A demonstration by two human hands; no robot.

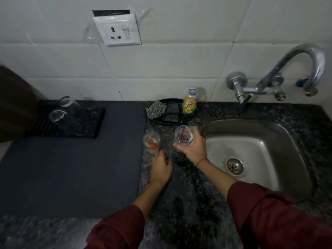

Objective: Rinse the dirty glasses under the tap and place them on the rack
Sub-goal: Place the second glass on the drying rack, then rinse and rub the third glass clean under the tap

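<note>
**Q:** What do the two hands show?

**A:** The right hand (193, 150) is wrapped around a smeared glass (184, 136), held upright above the counter (188, 203), just left of the sink (233, 128). The left hand (161, 168) lies low on the counter with its fingers curled. Its fingertips are at the base of a second glass (151, 142), which has orange residue inside. I cannot tell whether they grip it or only touch it.

**Q:** Where are the rack and the tap?

**A:** The black ribbed rack (88, 128) sits at far left on a dark mat (71, 168), well apart from both hands. It carries two clear glasses, a rear glass (68, 104) and a front glass (60, 117). The tap (296, 69) arches from the tiled wall over the sink.

**Q:** What lies between them?

**A:** A soap bottle (189, 103) and a steel scrubber (155, 109) rest on a black tray (170, 101) against the wall.
</note>
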